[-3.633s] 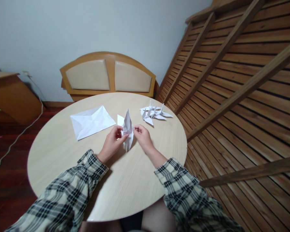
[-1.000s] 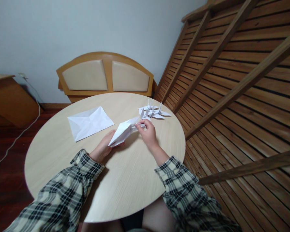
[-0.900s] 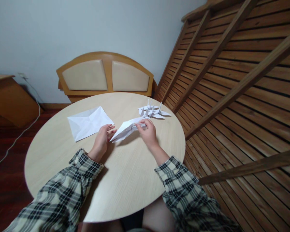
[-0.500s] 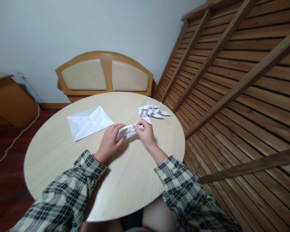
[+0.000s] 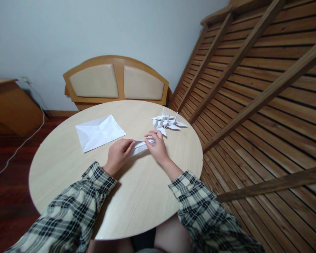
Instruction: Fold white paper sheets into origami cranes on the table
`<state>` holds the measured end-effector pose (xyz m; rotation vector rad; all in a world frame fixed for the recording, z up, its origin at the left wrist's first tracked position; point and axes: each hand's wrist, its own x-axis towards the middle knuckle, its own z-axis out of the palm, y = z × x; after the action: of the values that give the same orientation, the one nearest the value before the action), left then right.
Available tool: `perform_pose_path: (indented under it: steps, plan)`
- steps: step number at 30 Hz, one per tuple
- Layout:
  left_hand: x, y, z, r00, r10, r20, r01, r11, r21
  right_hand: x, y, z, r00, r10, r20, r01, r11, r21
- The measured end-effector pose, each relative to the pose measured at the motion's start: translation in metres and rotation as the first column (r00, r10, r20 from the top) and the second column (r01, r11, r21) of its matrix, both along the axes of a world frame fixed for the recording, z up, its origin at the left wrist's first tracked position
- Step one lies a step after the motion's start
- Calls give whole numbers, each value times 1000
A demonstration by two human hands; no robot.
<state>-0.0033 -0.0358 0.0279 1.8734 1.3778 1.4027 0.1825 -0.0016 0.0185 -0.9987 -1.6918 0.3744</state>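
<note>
Between my hands is a folded piece of white paper [image 5: 139,147], held just above the round table. My left hand [image 5: 118,153] pinches its left end between thumb and fingers. At the other end, my right hand [image 5: 157,147] grips the paper with its thumb in front and fingers behind. Beyond my right hand stand several white paper cranes [image 5: 166,122], grouped close together with wings spread. To the left lies a creased white sheet of paper [image 5: 100,133], flat on the tabletop. Parts of the folded paper are hidden by my fingers.
The pale round table [image 5: 142,200] spreads out in front of me. Behind it is a headboard with two cream panels [image 5: 143,82]. A slatted wooden frame [image 5: 252,116] leans along the right side. At the left are a wooden desk [image 5: 13,105] and a white cable [image 5: 18,151].
My left fingers have drawn together into a pinch on the paper's upper edge. My right fingers have shifted over the paper's right end. The view has moved slightly.
</note>
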Motion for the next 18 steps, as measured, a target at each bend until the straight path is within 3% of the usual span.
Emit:
perform_pose_path:
  steps: [3,7,18]
  plan:
    - [2,0,1,993,56,103,-48,996,-77,0,-10,8,967,-79,242,39,986,164]
    - [2,3,2,973,93,210,-65,988,-137,-3,-21,13,886,-6,463,-123,961,249]
    - [-1,9,-7,987,95,126,-81,990,-118,-10,-21,4,839,2,545,-146,964,221]
